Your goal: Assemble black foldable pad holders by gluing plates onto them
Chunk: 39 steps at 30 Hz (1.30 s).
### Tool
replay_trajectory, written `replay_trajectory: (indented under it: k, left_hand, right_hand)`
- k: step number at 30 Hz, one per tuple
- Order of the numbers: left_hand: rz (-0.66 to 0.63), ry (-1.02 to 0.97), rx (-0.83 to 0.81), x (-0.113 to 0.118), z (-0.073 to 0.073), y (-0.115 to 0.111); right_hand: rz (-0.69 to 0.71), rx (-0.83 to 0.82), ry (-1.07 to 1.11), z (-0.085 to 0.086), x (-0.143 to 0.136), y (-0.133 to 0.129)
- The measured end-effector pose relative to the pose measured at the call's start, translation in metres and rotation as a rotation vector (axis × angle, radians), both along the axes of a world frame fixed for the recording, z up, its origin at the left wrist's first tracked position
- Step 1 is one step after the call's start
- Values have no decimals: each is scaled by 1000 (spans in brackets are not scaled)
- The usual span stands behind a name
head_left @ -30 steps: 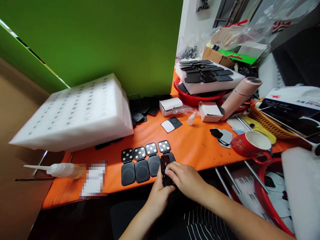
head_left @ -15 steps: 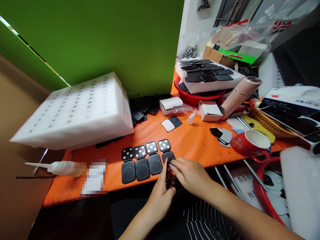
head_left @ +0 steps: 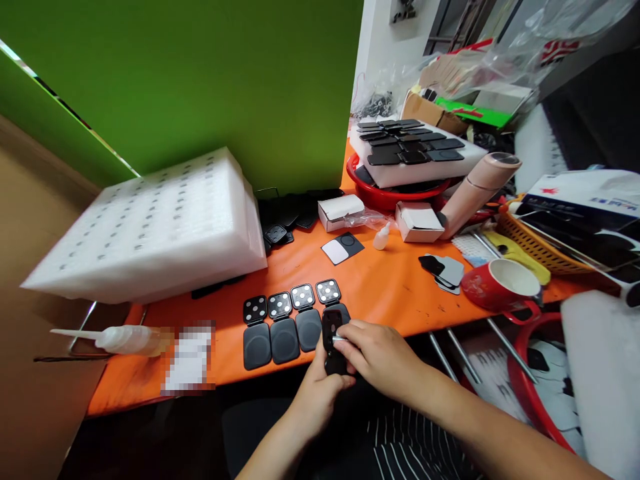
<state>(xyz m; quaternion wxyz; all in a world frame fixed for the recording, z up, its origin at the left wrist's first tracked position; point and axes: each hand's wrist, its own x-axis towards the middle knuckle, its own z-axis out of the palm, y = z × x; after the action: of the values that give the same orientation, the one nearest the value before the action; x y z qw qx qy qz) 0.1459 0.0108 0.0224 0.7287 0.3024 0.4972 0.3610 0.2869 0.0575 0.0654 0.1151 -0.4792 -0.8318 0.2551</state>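
Note:
My left hand [head_left: 323,390] is closed around a black hinged panel [head_left: 329,322], held upright just over the table's front edge. Pinched in my right hand [head_left: 377,350] is a short, ribbed silver rod [head_left: 340,339], like a stack of small discs. Its tip meets or nearly meets the panel's face; I cannot tell which. Behind my hands lies a row of several similar hinged black panels [head_left: 285,339], unfolded flat. Their upper squares [head_left: 303,295] carry round whitish dots, and their lower halves are plain with a faint circle. My hands partly cover the rightmost one.
A white foam block [head_left: 150,227] stands at the left, near a squeeze bottle [head_left: 130,340]. Toward the back are a small dropper bottle [head_left: 381,237], white boxes [head_left: 342,212] and a red basin [head_left: 360,180] under more panels. A red mug [head_left: 485,290] stands at right.
My left hand has turned the hinged panel so its inner face shows more toward me. The silver rod in my right hand is now more visible against it.

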Motion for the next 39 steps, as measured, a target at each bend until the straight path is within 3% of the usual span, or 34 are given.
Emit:
replay_trajectory:
  k: [4, 8, 12, 17, 22, 24, 27, 29, 36, 39]
  left_hand:
    - [-64, 379, 343, 3, -9, 1]
    - [-174, 485, 427, 0, -13, 0]
    - [-187, 515, 475, -2, -15, -3]
    - [-200, 419, 431, -3, -16, -5]
    - [-36, 112, 145, -1, -14, -8]
    - [-31, 111, 147, -2, -12, -8]
    - [-79, 276, 287, -6, -8, -6]
    - [-94, 288, 302, -9, -6, -5]
    - [-29, -204, -34, -12, -4, -2]
    - [-44, -128, 12, -10, -6, -5]
  right_hand:
    - [39, 81, -115, -2, -6, -5]
    - [34, 62, -153, -3, -8, -7]
    - [9, -20, -90, -1, -7, -5]
    - [-63, -151, 98, -6, -7, -2]
    - [-100, -477, 457, -22, -7, 0]
    - [-151, -466, 483, -24, -6, 1]
    - [-159, -281, 397, -23, -5, 2]
    - [-160, -258, 410, -23, -5, 1]
    - [-191, -755, 804, -40, -6, 1]
    - [-221, -662, 750, -36, -8, 2]
